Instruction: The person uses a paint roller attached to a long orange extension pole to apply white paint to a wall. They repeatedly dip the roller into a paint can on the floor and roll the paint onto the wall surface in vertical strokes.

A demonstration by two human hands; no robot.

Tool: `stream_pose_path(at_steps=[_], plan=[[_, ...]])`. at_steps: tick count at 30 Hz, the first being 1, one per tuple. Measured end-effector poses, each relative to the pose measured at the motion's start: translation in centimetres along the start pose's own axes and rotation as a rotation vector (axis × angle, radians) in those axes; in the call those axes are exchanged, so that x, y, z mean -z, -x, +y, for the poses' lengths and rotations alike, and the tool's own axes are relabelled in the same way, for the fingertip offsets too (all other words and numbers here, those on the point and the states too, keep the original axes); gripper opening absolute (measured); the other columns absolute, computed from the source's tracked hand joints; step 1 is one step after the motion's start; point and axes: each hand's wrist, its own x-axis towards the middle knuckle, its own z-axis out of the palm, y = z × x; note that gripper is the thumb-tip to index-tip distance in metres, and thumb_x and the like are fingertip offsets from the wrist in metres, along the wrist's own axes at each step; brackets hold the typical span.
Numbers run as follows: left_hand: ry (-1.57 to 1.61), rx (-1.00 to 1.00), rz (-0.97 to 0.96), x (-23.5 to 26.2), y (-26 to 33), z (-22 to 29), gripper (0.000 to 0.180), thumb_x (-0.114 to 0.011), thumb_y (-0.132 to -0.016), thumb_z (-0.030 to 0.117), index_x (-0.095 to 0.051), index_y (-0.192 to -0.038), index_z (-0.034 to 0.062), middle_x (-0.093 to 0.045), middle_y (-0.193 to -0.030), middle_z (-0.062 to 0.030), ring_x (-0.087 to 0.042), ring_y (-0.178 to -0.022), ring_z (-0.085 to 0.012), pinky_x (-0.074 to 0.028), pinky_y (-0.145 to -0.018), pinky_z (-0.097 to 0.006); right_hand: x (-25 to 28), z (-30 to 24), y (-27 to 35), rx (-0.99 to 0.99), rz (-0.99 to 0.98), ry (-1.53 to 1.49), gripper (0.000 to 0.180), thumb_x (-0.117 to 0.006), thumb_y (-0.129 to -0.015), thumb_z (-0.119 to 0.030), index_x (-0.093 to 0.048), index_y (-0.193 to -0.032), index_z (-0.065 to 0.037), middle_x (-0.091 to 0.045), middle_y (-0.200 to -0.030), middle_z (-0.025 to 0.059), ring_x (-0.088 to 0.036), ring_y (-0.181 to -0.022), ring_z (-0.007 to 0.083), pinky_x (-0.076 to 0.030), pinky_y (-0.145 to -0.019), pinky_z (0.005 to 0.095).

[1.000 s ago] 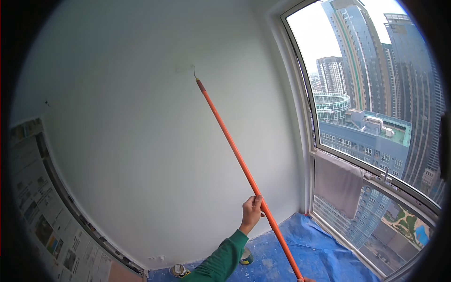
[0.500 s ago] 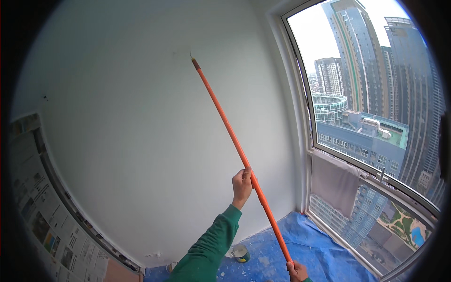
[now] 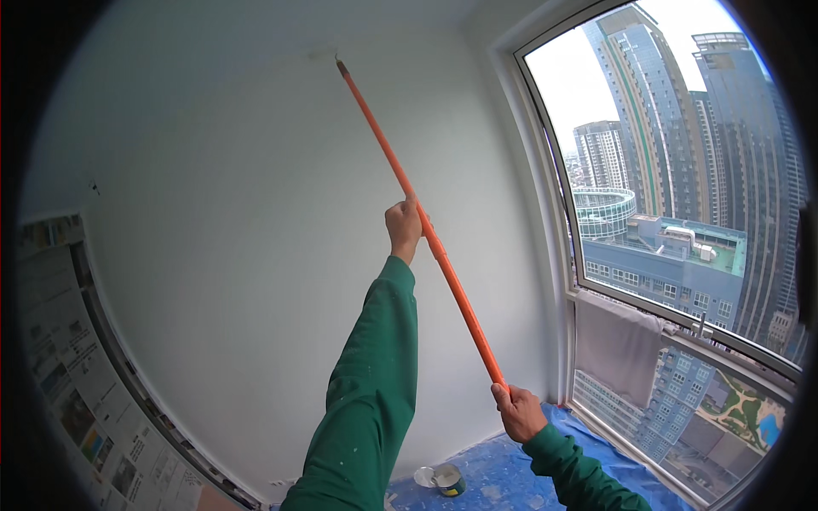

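Both my hands grip a long orange extension pole [image 3: 467, 311] that slants up and to the left toward the top of the pale wall [image 3: 256, 281]. My left hand [image 3: 404, 227] is wrapped round its upper part, just above a joint in the pole. At the bottom end, my right hand [image 3: 520, 413] closes on the pole. A thin bent wire shows at the pole's dark tip, close to a faint pale patch high up; the head itself is hard to make out. Green sleeves cover both forearms.
An open paint can [image 3: 449, 482] stands on a blue plastic sheet [image 3: 503, 464], with a round pale lid [image 3: 424, 476] beside it. Newspaper [image 3: 81, 375] covers a surface at left. On the right is a tall window [image 3: 648, 213], with a grey cloth [image 3: 615, 349] hanging over its lower rail.
Both hands have moved up with the pole, and its tip has travelled higher and slightly left. More of my right forearm shows. The view has shifted slightly.
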Motion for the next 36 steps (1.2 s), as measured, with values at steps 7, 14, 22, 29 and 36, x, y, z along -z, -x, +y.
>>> stream_pose_path(at_steps=[7, 14, 22, 29, 36], plan=[[-0.079, 0.000, 0.034, -1.0, -1.0, 1.8, 0.047, -0.044, -0.097, 0.036, -0.055, -0.072, -0.0016, -0.060, -0.061, -0.0112, -0.063, -0.052, -0.0237, -0.053, -0.051, -0.034, 0.8, -1.0, -0.7, 0.013, 0.035, 0.037, 0.056, -0.046, -0.098, -0.048, -0.058, -0.078, 0.003, -0.056, -0.067, 0.0257, -0.057, -0.065, 0.0443, -0.044, -0.063, 0.0486], [-0.319, 0.024, 0.098, -2.0, 0.7, -2.0, 0.045, -0.041, -0.097, 0.034, -0.058, -0.080, -0.0049, -0.060, -0.061, -0.0118, -0.064, -0.052, -0.0279, -0.054, -0.060, -0.040, 0.5, 5.7, 5.5, -0.092, 0.000, 0.025, 0.051, -0.048, -0.098, -0.045, -0.057, -0.080, 0.002, -0.056, -0.066, 0.0249, -0.057, -0.062, 0.0412, -0.044, -0.060, 0.0450], [-0.103, 0.212, 0.157, -4.5, 11.0, -7.6, 0.042, -0.045, -0.099, 0.033, -0.057, -0.096, -0.0065, -0.059, -0.066, -0.0107, -0.061, -0.047, -0.0216, -0.049, -0.046, -0.033, 3.9, 20.5, 22.3, -0.034, -0.053, 0.266, 0.031, -0.046, -0.099, -0.034, -0.056, -0.100, -0.004, -0.058, -0.081, 0.0178, -0.055, -0.070, 0.0317, -0.043, -0.061, 0.0441], [0.065, 0.495, 0.135, -7.6, 27.7, -10.5, 0.041, -0.046, -0.101, 0.037, -0.056, -0.100, -0.0030, -0.054, -0.062, -0.0052, -0.054, -0.044, -0.0141, -0.047, -0.043, -0.028, 9.9, 23.6, 34.8, -0.460, -0.151, 0.364, 0.038, -0.044, -0.099, -0.038, -0.061, -0.103, -0.004, -0.061, -0.088, 0.0236, -0.056, -0.077, 0.0409, -0.042, -0.065, 0.0523], [-0.106, 0.650, 0.087, -8.5, 41.3, -14.6, 0.042, -0.046, -0.100, 0.040, -0.053, -0.094, -0.0011, -0.056, -0.060, -0.0089, -0.060, -0.050, -0.0217, -0.048, -0.048, -0.036, 14.2, 22.8, 43.6, -0.708, -0.108, 0.474, 0.053, -0.044, -0.095, -0.053, -0.067, -0.092, -0.006, -0.060, -0.070, 0.0257, -0.060, -0.068, 0.0448, -0.042, -0.061, 0.0530]])
